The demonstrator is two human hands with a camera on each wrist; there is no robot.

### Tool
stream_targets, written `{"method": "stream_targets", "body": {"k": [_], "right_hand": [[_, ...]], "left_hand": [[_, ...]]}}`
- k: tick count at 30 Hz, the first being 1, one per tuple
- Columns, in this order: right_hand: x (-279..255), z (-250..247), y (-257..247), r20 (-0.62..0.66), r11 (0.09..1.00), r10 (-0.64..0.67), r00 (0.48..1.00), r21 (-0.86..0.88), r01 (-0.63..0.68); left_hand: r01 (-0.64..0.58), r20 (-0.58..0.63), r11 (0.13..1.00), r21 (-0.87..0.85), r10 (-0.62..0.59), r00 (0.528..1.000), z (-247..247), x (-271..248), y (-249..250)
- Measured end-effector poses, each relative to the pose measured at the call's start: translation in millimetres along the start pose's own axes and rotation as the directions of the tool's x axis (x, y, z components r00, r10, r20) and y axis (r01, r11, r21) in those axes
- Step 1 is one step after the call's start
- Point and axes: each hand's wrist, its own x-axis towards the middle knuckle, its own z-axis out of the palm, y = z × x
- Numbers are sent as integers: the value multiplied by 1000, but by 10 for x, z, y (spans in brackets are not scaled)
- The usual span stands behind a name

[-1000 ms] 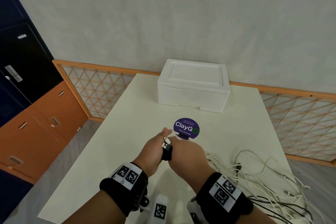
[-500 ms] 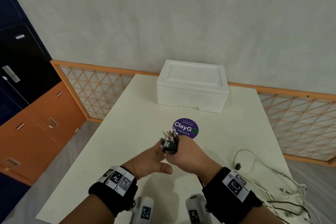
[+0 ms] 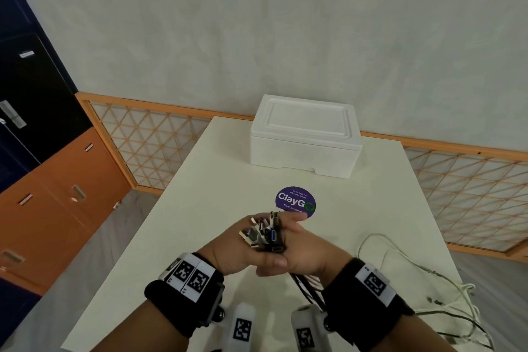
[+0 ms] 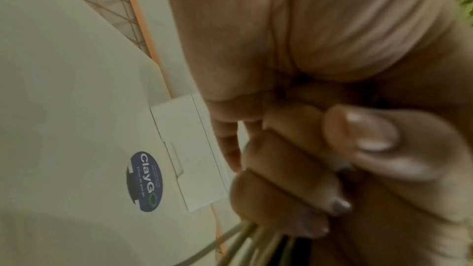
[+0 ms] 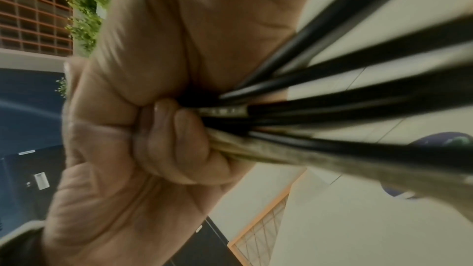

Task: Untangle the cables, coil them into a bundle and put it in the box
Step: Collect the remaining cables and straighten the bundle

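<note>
Now the white table [image 3: 200, 208] carries the closed foam box [image 3: 305, 137] at its far side. My right hand [image 3: 308, 248] grips the cables [image 3: 271, 234] by their plugs above the table, and my left hand [image 3: 237, 248] closes around them too.

right hand [image 5: 158, 139], fist round cables [image 5: 345, 108]

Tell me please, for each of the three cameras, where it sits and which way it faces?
Head: looks forward and down at the table and closed box; both hands and wristbands show.
Left wrist: looks along the left hand toward the box; fingers of both hands show.
Right wrist: looks along the right hand, which grips the cables.
Shared: the purple sticker.
</note>
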Motion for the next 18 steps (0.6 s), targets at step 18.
{"method": "stream_targets", "body": {"k": [18], "right_hand": [[64, -343, 393, -339, 903, 253, 906, -253, -346]], "left_hand": [[205, -687, 810, -550, -578, 440, -1546, -223, -219]]}}
